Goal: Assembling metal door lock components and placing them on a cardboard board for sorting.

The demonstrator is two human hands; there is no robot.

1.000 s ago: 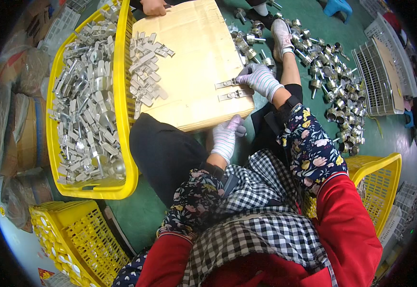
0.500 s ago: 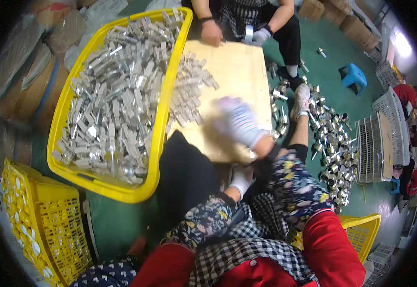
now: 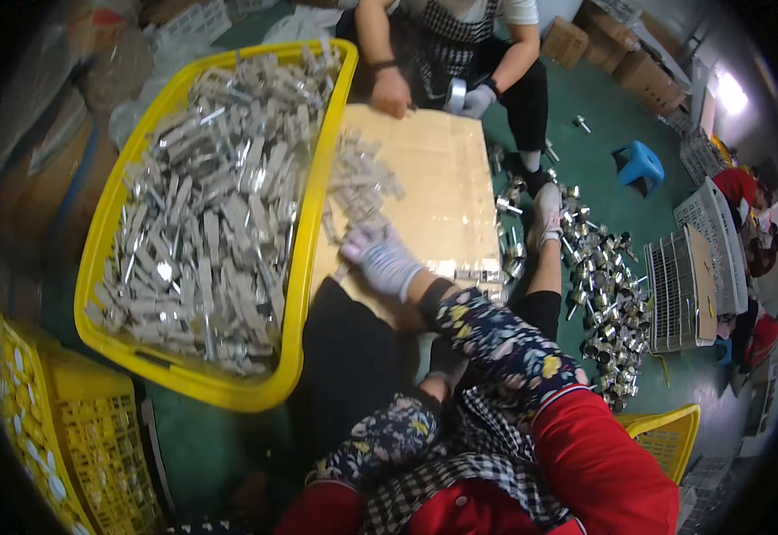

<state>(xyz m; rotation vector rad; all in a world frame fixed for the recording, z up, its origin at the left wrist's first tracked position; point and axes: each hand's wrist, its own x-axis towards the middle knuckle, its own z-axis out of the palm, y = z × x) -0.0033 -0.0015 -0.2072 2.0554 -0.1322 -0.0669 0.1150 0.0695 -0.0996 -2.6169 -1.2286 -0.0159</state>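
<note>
My right hand point(image 3: 382, 260), in a pale striped glove, reaches over the near left part of the tan work surface point(image 3: 438, 183). Its fingers curl down at the near end of a loose pile of grey strip-like pieces point(image 3: 362, 183); what lies under them is hidden. Low by my lap, below the surface's near edge, my left hand point(image 3: 441, 382) is in shadow and its fingers are not distinct. A big yellow tub point(image 3: 316, 205) beside the pile is heaped with similar grey pieces point(image 3: 219, 196) and shiny metal rods.
Opposite me a co-worker rests a bare hand point(image 3: 391, 94) at the far edge; their gloved hand point(image 3: 478, 101) is by a tape roll point(image 3: 457, 94). Shiny metal parts with stems point(image 3: 608, 294) cover floor at right, near a blue stool point(image 3: 641, 165). A yellow crate point(image 3: 95, 419) stands at left.
My right hand has swung left from the middle of the surface to the grey pile. My left hand has gone darker and less distinct below the edge. The whole view has shifted slightly.
</note>
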